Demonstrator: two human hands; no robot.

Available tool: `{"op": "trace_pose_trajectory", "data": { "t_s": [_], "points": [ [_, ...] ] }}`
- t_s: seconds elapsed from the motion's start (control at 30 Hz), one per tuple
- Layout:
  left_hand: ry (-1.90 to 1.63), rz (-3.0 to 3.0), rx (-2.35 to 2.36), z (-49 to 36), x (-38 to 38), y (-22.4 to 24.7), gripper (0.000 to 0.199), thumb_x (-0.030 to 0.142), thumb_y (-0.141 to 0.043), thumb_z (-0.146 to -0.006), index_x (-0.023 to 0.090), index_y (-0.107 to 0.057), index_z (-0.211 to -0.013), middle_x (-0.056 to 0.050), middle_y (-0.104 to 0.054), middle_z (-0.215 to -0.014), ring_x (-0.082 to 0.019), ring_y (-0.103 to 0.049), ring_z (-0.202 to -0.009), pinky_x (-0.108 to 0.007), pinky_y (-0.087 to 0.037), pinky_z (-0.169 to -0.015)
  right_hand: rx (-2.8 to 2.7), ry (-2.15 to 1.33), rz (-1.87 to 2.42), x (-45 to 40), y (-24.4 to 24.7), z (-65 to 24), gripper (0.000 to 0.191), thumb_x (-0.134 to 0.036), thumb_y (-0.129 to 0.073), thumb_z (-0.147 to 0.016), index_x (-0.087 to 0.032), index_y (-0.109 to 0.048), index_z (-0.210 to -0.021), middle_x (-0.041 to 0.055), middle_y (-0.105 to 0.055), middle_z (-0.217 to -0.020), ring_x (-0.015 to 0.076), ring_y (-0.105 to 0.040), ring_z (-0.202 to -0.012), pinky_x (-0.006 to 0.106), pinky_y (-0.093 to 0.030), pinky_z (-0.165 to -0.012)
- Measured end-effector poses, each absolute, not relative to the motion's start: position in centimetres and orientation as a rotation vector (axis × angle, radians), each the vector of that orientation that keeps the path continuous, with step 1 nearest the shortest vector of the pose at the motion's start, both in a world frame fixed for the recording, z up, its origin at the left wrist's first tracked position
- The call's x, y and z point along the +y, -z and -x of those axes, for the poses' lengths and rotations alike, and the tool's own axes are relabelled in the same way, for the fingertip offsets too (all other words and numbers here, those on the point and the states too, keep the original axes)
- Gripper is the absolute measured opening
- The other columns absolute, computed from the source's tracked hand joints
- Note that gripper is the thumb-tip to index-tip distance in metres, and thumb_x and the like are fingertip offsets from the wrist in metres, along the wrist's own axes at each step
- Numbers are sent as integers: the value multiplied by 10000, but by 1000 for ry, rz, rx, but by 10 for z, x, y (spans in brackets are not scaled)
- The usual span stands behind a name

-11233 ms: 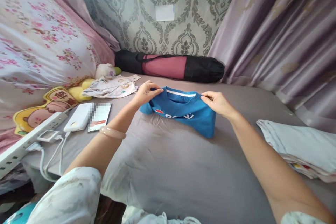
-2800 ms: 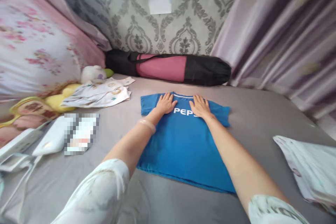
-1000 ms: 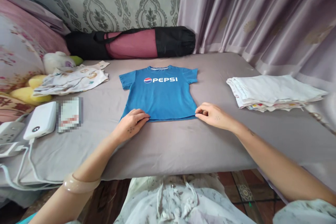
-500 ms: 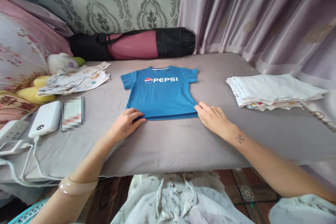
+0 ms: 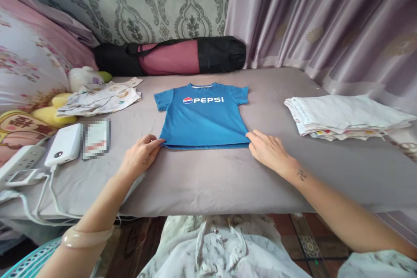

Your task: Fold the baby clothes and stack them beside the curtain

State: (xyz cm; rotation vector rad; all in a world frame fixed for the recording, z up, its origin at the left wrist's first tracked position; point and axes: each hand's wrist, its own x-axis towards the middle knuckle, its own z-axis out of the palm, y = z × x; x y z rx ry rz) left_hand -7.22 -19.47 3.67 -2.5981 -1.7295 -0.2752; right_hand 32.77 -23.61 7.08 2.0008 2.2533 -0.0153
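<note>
A blue T-shirt (image 5: pixel 203 121) with a white PEPSI print lies spread flat, front side up, its collar away from me and its hem towards me. My left hand (image 5: pixel 143 154) pinches the hem's left corner, fingers closed. At the opposite corner of the hem, my right hand (image 5: pixel 267 147) has its thumb and fingers closed on the cloth. Between the two hands the front and back layers of the hem show slightly apart.
A stack of folded white cloths (image 5: pixel 345 115) lies to the right. On the left are a crumpled printed garment (image 5: pixel 104 100), plush toys (image 5: pixel 86 79), a white power bank (image 5: pixel 65 143), cables and a power strip (image 5: pixel 21 163). A long black-and-pink bag (image 5: pixel 171 56) lies along the wall.
My left hand has moved left from along the hem to its left corner. My right hand keeps hold of the right corner. The whole view has shifted slightly.
</note>
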Motion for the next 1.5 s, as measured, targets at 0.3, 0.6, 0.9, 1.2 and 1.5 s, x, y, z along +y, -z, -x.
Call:
{"op": "trace_pose_trajectory", "data": {
  "t_s": [0.3,0.6,0.9,1.2,1.5],
  "points": [
    [447,2694,-1613,96,-197,-37,441,345,-284,-991,218,-629,-1234,-83,-633,-1040,-219,-622,-946,-303,-484,-809,2210,157,-2018,-240,-70,-332,376,-185,-317,-978,-243,-505,-1299,85,-652,-1106,228,-623,-968,323,-362,-753],
    [440,2877,-1756,94,-195,-43,404,280,-374,-879,206,-694,-1114,-76,-642,-1011,-175,-642,-814,-271,-511,-756,2209,201,-1850,-245,-81,-336,436,-122,-305,-955,-213,-575,-1284,105,-665,-1151,247,-625,-1051,355,-384,-827],
    [624,2762,-1914,57,-153,-69,354,406,-406,-918,197,-687,-973,-58,-652,-925,-160,-616,-723,-278,-506,-705,2263,337,-1733,-184,-109,-318,367,-239,-348,-952,-227,-715,-954,103,-720,-981,267,-671,-923,353,-441,-759],
    [502,2636,-1736,-56,-71,-5,395,138,-367,-912,63,-532,-1263,-211,-562,-1314,-264,-506,-1265,-419,-403,-1071,2648,328,-1942,-95,-26,-192,574,-338,-247,-1001,-45,-326,-1489,150,-251,-1583,267,-199,-1463,465,-140,-1180],
    [246,2506,-1918,5,-86,-4,627,475,-222,-1002,67,-356,-1459,-182,-335,-1543,-281,-261,-1452,-469,-217,-1178,2423,221,-2193,-85,-11,-263,676,-476,-164,-999,-59,-263,-1522,127,-204,-1598,252,-154,-1475,438,-97,-1192]
  ]
}}
